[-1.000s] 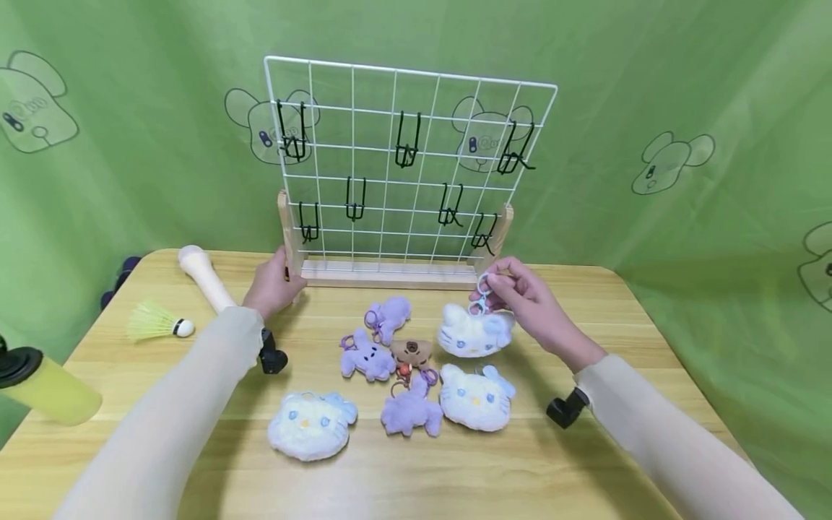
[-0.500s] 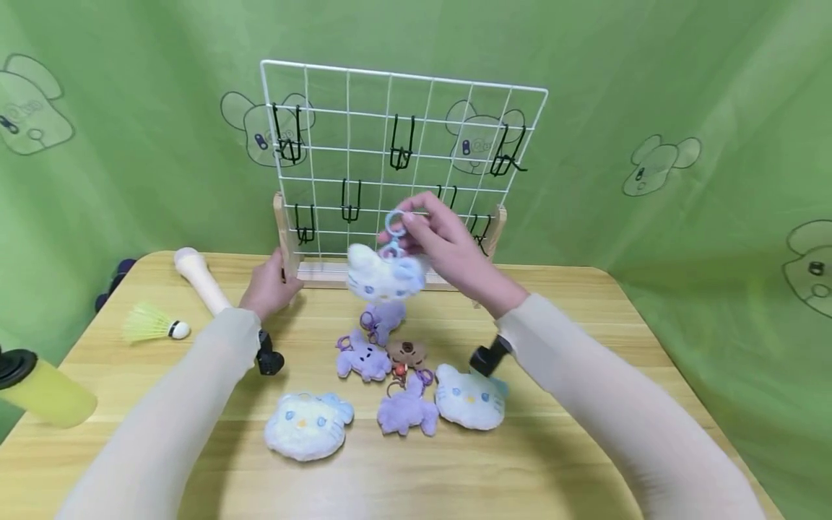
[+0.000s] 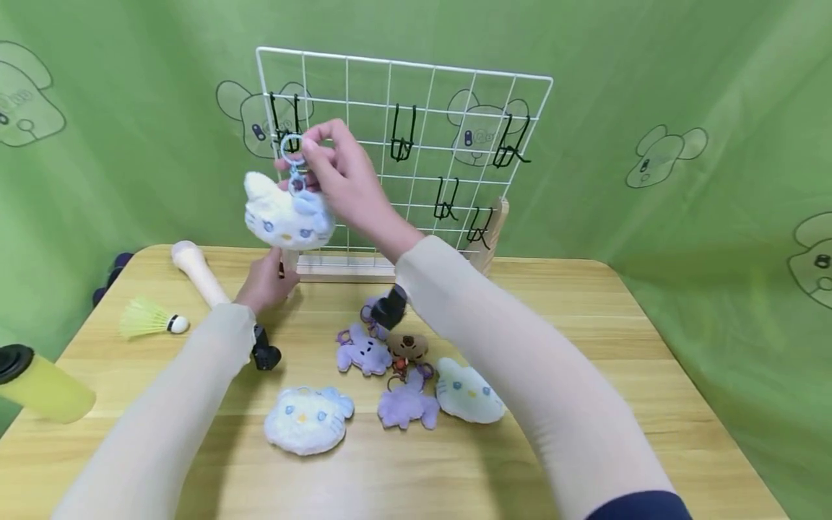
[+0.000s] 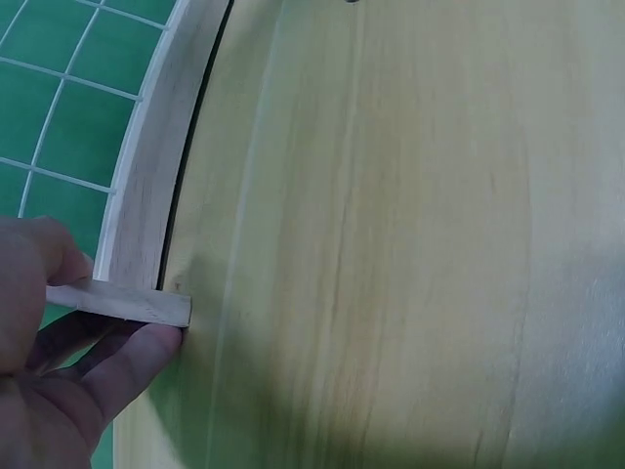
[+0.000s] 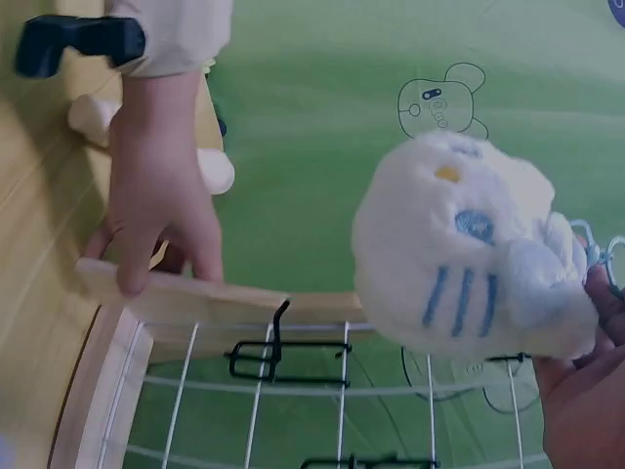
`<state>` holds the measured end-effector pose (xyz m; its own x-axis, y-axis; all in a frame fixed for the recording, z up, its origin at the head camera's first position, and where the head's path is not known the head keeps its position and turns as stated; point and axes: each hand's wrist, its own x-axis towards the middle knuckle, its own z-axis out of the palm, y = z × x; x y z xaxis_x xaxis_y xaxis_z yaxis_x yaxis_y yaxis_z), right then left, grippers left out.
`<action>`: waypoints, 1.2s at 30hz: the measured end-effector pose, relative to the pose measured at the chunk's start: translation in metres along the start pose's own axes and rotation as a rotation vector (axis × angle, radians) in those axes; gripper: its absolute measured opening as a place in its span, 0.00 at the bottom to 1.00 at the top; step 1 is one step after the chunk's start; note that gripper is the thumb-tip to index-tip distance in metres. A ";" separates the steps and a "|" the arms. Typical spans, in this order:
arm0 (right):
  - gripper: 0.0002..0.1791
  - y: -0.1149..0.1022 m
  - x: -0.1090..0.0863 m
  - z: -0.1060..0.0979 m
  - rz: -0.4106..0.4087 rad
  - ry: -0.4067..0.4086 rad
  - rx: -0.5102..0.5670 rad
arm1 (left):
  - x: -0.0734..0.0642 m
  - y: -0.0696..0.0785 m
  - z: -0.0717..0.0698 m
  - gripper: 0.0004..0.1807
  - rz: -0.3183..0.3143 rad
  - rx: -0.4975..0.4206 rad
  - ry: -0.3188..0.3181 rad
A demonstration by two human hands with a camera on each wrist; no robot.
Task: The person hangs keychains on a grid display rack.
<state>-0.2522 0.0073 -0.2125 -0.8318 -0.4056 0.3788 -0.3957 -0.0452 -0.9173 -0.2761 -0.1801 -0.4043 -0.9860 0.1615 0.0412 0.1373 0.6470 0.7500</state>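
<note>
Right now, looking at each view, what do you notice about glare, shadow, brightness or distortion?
Head: pale glare on the tabletop, shadow beside the left sleeve; left wrist: rack's wooden base looks curved, probably by the lens; right wrist: dim, white plush looking greyish.

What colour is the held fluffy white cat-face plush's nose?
Yellow; the small oval nose shows best in the right wrist view.

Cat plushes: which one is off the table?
The cat plush held up in the right hand; the left plush and right plush both lie on the table.
</note>
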 end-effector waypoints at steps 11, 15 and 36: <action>0.09 0.008 0.029 0.018 0.117 0.109 -0.045 | 0.001 0.006 0.003 0.41 0.017 0.019 -0.029; 0.09 0.014 0.037 0.019 0.155 0.137 -0.099 | 0.000 0.006 0.003 0.41 0.015 -0.007 -0.038; 0.11 0.017 0.047 0.008 0.262 0.126 -0.300 | 0.000 0.004 -0.001 0.36 -0.019 -0.041 -0.041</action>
<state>-0.2951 -0.0200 -0.2109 -0.9531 -0.2527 0.1666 -0.2449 0.3202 -0.9152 -0.2760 -0.1778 -0.4007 -0.9835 0.1809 0.0004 0.1143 0.6193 0.7768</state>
